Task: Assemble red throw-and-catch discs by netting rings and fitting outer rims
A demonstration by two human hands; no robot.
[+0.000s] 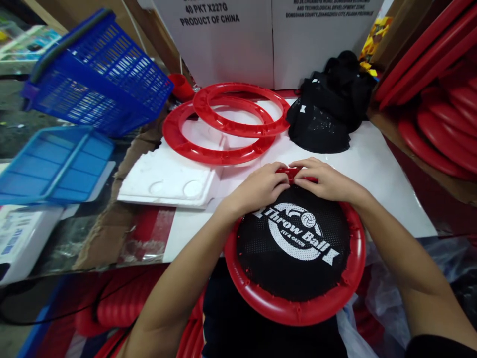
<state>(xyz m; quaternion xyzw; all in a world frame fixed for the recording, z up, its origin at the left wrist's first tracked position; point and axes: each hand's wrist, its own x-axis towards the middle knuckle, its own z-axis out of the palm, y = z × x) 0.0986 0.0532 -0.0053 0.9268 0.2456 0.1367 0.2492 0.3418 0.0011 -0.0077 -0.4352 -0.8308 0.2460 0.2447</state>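
Note:
A red plastic ring with black mesh fabric across it leans toward my body over the table's near edge. White print on the mesh reads "Throw Ball, Fly & Catch". My left hand is closed at the ring's far edge, fingers and thumb pinching the rim and the mesh border. Close beside it, my right hand pinches the same edge, the two thumbs nearly meeting. A short piece of red rim shows between the hands; the fingers cover the rest of that edge.
Two bare red rings overlap on a white foam block and the white table sheet. Black mesh pieces are piled behind my right hand. A blue basket stands left, more red rings right, white cartons behind.

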